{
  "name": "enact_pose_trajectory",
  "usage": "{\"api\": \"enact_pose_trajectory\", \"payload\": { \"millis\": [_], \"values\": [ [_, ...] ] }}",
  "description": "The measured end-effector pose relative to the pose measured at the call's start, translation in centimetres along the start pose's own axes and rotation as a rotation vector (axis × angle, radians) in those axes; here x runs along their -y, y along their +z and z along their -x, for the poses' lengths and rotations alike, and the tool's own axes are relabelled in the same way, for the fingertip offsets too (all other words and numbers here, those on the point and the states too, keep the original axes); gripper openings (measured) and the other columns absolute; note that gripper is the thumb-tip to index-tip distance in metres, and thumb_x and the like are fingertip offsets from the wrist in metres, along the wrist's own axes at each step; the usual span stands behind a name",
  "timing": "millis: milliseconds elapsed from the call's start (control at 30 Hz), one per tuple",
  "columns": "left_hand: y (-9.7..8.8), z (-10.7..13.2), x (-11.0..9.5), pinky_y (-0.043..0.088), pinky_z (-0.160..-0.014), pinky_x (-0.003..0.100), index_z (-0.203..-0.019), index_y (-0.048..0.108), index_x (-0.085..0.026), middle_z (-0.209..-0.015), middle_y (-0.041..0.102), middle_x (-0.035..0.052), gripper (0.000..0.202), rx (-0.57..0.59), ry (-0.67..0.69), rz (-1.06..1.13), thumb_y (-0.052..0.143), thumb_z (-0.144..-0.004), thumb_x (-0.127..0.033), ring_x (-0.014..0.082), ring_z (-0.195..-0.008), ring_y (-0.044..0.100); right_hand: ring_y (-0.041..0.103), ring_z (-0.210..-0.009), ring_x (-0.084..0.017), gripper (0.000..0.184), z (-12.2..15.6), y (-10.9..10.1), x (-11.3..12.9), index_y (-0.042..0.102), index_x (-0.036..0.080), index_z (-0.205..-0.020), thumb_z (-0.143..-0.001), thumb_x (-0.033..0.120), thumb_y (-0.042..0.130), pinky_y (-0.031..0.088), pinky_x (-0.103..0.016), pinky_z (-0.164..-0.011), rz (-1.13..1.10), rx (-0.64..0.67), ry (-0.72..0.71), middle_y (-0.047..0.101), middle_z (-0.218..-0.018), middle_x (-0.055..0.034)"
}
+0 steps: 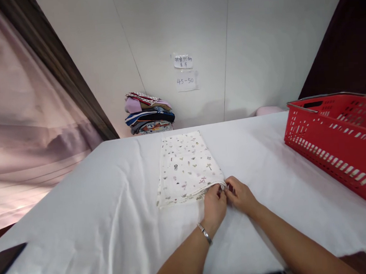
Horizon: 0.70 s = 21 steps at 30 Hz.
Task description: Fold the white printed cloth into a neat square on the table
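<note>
A folded white cloth (188, 166) printed with small palm trees and plants lies on the table in front of me, in several layers. Both my hands are at its near right corner. My left hand (215, 203), with a silver bracelet on the wrist, pinches the layered near edge. Close beside it, my right hand (240, 194) grips the same corner between thumb and fingers. That corner is lifted slightly and bunched; the fingertips partly hide it. The rest of the cloth rests flat.
A white sheet (130, 232) with wrinkles covers the table. On the right stands a red plastic basket (333, 139). Folded fabrics (150, 116) are stacked beyond the far edge, under paper signs (187, 80) on the wall. A dark flat object (5, 264) lies at the left edge.
</note>
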<state>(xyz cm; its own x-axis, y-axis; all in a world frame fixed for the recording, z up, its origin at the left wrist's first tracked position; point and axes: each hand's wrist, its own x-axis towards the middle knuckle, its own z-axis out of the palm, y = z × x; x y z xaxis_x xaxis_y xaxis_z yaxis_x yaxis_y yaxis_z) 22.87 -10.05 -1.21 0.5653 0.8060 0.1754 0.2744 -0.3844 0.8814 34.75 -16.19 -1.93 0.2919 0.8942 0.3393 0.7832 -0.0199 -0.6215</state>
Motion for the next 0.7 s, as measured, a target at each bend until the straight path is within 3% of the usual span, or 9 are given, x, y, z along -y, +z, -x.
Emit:
{"api": "enact_pose_trajectory", "payload": {
  "millis": [400,700],
  "values": [
    [0.24,-0.11,0.62,0.039,-0.066,0.026,-0.072,0.056,-0.018,-0.072,0.058,0.0008,0.016,-0.027,0.066,-0.02,0.043,-0.08,-0.013,0.0132,-0.069,0.052,0.05,-0.07,-0.013,0.016,-0.17,0.27,-0.45,0.051,0.02,-0.087,-0.088,0.026,0.036,0.04,-0.024,-0.064,0.046,-0.075,-0.063,0.053,-0.078,-0.001],
    [0.36,0.15,0.52,0.038,-0.066,0.024,-0.069,0.051,-0.018,-0.071,0.056,-0.0001,0.015,-0.001,0.042,-0.01,0.041,-0.074,-0.007,0.0122,-0.068,0.05,0.049,-0.064,-0.012,0.014,0.13,-0.05,-0.1,0.05,0.021,-0.092,-0.083,0.029,0.043,0.039,-0.023,-0.06,0.035,0.007,-0.052,0.053,-0.079,-0.0003]
  ]
}}
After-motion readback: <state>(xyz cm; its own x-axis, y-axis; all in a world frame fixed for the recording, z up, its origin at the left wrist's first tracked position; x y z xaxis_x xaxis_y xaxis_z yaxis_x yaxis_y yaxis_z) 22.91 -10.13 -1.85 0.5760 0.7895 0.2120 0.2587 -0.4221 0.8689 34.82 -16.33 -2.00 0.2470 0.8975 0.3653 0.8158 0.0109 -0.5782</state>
